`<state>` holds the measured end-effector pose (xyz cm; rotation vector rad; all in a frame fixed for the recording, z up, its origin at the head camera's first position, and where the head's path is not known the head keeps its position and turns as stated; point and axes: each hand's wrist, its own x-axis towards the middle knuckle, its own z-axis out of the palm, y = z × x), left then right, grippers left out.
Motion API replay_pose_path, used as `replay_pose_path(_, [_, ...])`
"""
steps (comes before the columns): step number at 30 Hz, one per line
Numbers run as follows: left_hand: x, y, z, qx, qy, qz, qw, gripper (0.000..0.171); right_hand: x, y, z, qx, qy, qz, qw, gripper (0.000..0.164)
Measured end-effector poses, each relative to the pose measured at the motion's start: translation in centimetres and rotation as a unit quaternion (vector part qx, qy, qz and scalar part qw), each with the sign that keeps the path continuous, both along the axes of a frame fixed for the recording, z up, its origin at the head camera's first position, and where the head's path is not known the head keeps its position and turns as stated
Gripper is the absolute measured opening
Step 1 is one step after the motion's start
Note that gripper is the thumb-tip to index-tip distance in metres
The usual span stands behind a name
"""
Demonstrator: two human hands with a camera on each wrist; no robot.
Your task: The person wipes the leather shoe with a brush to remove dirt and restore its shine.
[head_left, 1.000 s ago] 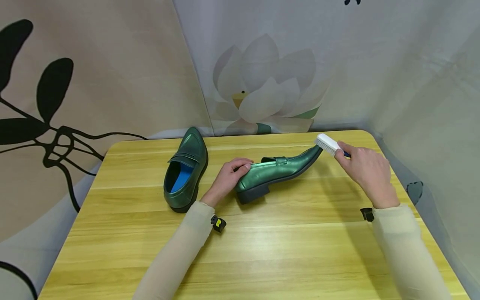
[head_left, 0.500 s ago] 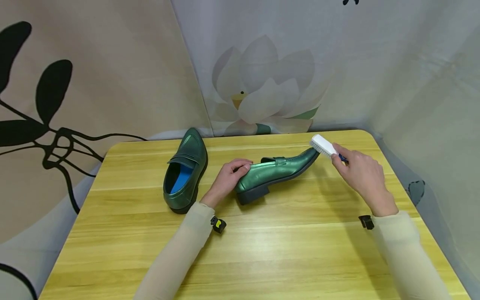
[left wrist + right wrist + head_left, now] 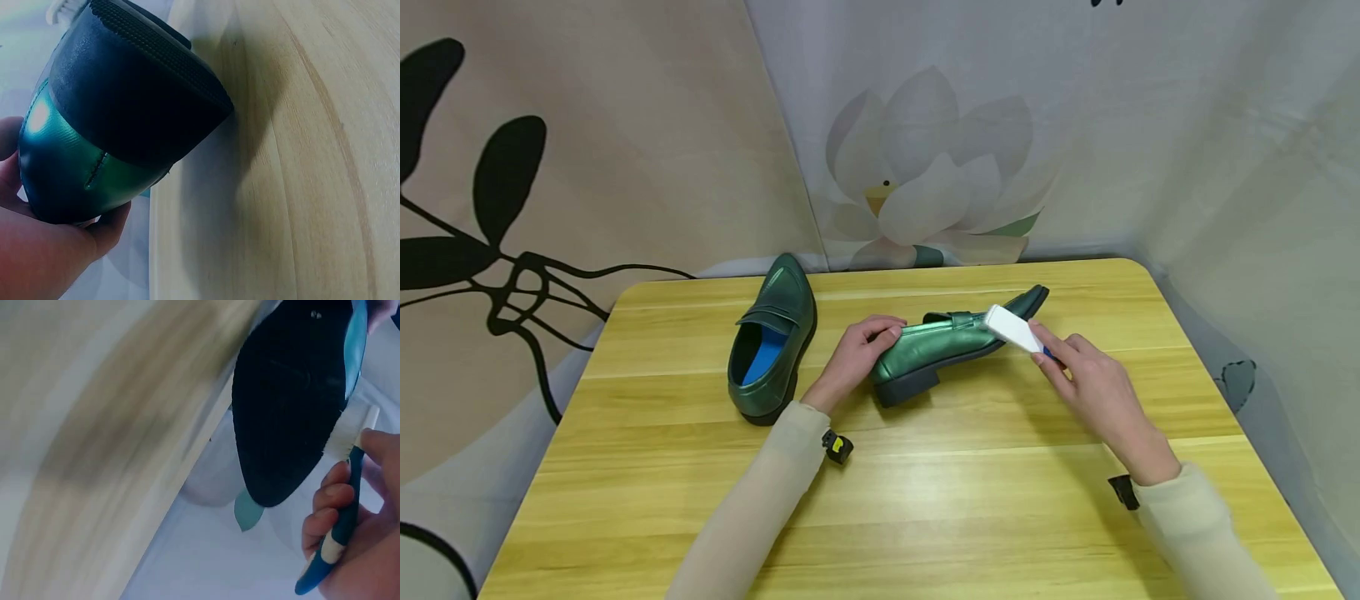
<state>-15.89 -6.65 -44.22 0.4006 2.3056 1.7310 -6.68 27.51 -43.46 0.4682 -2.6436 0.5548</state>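
A green loafer (image 3: 936, 343) with a black sole is held toe-up above the table, its toe pointing right. My left hand (image 3: 856, 358) grips it at the heel end; in the left wrist view the fingers and thumb (image 3: 111, 228) wrap around the back of the shoe. With my right hand (image 3: 1093, 392) I hold a white brush (image 3: 1011, 327) with a blue handle. Its bristles lie against the side of the loafer's front part, as the right wrist view shows beside the black sole (image 3: 290, 406). The fingers curl around the blue handle (image 3: 345, 525).
The matching green loafer (image 3: 771, 342), with a blue insole, stands on the wooden table (image 3: 955, 508) left of my left hand. Behind the table hangs a pale cloth (image 3: 925, 167) with flower and leaf prints.
The brush in my right hand has moved from the toe tip left and toward me, along the shoe's side. My left hand and the loafer have stayed in place.
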Motion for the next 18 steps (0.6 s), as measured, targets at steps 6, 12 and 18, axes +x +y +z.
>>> replay_pose_path(6, [0.0,0.0,-0.1,-0.006,-0.002,0.004,1.0000,0.033,0.1,-1.1,-0.6,0.020,0.032,0.046,0.998,0.059])
replay_pose_path(12, [0.1,0.0,0.1,-0.008,-0.007,0.008,0.9999,0.033,-0.2,-2.0,-0.7,0.027,0.050,0.081,0.995,0.052])
replay_pose_path(18, [0.1,0.1,0.0,-0.006,-0.004,0.008,0.9999,0.032,-0.5,-4.0,-1.0,0.030,0.074,0.128,0.989,0.054])
